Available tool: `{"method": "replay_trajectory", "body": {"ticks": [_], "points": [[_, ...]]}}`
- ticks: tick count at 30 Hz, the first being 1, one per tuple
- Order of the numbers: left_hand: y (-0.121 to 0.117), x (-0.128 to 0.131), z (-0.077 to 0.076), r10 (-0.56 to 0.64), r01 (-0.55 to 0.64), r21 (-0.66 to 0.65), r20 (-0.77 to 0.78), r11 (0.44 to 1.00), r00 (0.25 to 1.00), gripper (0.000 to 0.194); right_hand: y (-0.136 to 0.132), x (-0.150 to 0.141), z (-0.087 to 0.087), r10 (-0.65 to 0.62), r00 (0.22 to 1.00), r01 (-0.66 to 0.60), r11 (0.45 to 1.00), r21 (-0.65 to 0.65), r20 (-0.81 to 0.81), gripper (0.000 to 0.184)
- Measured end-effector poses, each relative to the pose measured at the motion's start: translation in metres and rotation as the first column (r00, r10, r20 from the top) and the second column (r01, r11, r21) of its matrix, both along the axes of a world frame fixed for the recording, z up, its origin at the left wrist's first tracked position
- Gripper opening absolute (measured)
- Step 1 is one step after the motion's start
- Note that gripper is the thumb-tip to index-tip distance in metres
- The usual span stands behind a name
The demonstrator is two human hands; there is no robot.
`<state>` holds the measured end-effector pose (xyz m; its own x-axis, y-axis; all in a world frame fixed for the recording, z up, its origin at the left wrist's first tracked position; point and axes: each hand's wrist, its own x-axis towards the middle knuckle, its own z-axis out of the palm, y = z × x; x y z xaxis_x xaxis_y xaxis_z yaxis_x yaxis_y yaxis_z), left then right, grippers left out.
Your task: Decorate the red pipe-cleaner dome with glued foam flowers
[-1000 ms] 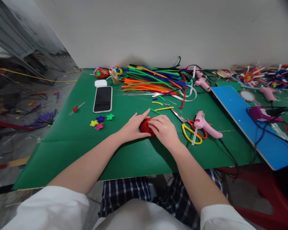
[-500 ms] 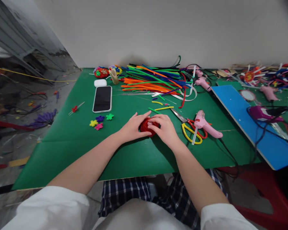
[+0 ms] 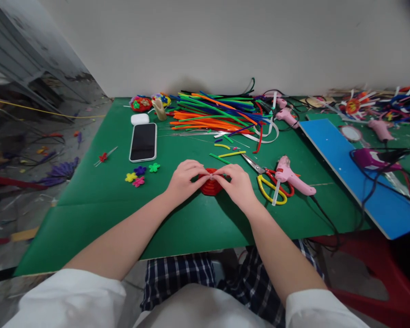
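A red, ridged, many-sided piece (image 3: pixel 210 187), which looks coiled from pipe cleaners, lies on the green table in front of me. My left hand (image 3: pixel 187 180) and my right hand (image 3: pixel 235 182) come at it from either side, thumbs and fingertips pinched together at its upper middle. What exactly lies between the fingertips is too small to make out, but they touch the red piece. Just beyond are short cut pipe-cleaner pieces, green (image 3: pixel 219 159) and yellow (image 3: pixel 232 154). Scissors (image 3: pixel 271 189) with yellow and red handles lie to the right, beside a pink glue gun (image 3: pixel 290 176).
Several small felt-like flowers (image 3: pixel 140 170) and a phone (image 3: pixel 143 142) lie on the left, with a white case (image 3: pixel 140 119) behind it. A heap of coloured pipe cleaners (image 3: pixel 215 111) spans the back. A blue board (image 3: pixel 358 177) with cords over it stands right.
My hands have gone from cupping the red piece to pinching at its middle with the fingertips. More of its ridged front now shows. The view has shifted slightly.
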<state>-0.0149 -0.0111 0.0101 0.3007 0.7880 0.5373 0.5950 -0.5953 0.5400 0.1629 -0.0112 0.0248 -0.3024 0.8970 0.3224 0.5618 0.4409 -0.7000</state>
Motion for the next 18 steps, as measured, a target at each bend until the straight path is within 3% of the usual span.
{"method": "replay_trajectory", "body": {"ticks": [9, 18], "points": [[0.0004, 0.0019, -0.0013, -0.018, 0.017, -0.010, -0.021, 1.000, 1.000, 0.013, 0.0016, -0.0014, -0.0064, -0.025, 1.000, 0.026, 0.999, -0.032, 0.017, 0.008], [-0.0014, 0.0031, 0.0007, -0.025, 0.019, -0.120, -0.048, 0.993, 0.999, 0.011, 0.0033, -0.0023, -0.0087, -0.008, 0.999, 0.010, 0.999, -0.052, 0.041, 0.005]]}}
